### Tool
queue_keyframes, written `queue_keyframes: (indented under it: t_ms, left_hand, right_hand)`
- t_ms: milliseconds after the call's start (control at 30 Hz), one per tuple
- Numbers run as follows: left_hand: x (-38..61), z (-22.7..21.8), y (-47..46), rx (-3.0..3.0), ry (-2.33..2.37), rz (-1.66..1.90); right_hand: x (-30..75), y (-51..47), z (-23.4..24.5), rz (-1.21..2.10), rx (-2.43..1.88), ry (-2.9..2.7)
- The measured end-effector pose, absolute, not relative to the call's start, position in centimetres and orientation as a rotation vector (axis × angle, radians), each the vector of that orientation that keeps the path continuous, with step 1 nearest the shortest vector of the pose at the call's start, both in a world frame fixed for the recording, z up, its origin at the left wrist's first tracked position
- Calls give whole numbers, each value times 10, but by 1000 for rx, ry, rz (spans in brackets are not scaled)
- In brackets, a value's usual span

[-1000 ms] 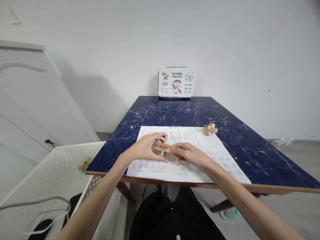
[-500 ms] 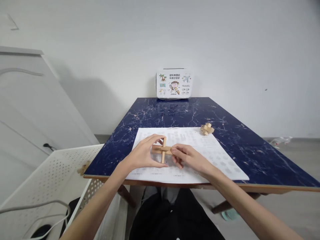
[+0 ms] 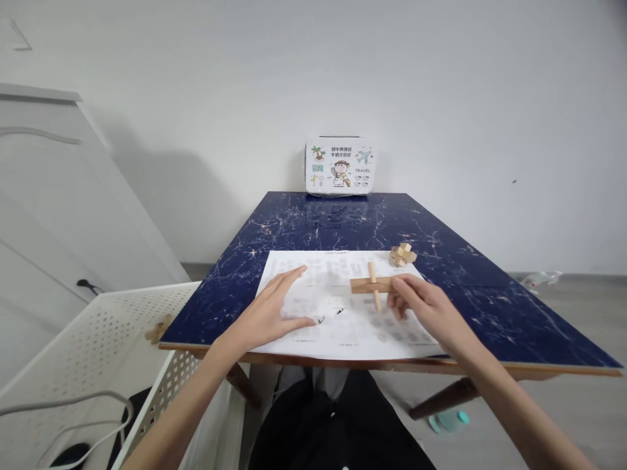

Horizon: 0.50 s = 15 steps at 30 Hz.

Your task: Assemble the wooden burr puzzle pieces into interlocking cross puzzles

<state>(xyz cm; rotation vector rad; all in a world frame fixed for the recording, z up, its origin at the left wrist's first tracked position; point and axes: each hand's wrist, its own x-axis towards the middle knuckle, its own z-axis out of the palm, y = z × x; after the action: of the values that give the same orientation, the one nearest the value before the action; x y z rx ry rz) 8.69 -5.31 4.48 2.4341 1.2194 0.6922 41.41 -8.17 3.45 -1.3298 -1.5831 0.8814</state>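
Note:
My right hand (image 3: 418, 300) pinches the right end of a flat wooden bar with a round wooden rod through it, a cross-shaped piece (image 3: 361, 286) held over the paper. The rod sticks out on both sides of the bar. Over the left part of the printed sheet (image 3: 323, 336), my left hand (image 3: 269, 310) is open, thumb and fingers apart, with nothing between them. Two small dark marks or bits lie by its thumb; I cannot tell what they are. An interlocked wooden burr puzzle (image 3: 402, 254) sits at the sheet's far right corner.
A white case (image 3: 339, 166) with cartoon prints stands at the far end of the blue marbled table (image 3: 337, 228). To the left, a white perforated basket (image 3: 147, 303) holds cables and pale wooden pieces (image 3: 159, 328). A bottle with a teal cap (image 3: 449, 421) lies on the floor.
My left hand has let go of the rod and spread its fingers. My right hand has carried the wooden cross to the right, away from it.

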Motion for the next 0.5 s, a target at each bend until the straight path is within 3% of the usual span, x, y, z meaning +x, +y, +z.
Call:
queue_keyframes:
  t_ms: [167, 500]
  left_hand:
    - [52, 36, -55, 2459, 1381, 718]
    - [37, 34, -58, 2303, 1601, 811]
  right_hand:
    - [466, -79, 21, 354, -1706, -1412]
    - [460, -95, -16, 381, -1671, -1149]
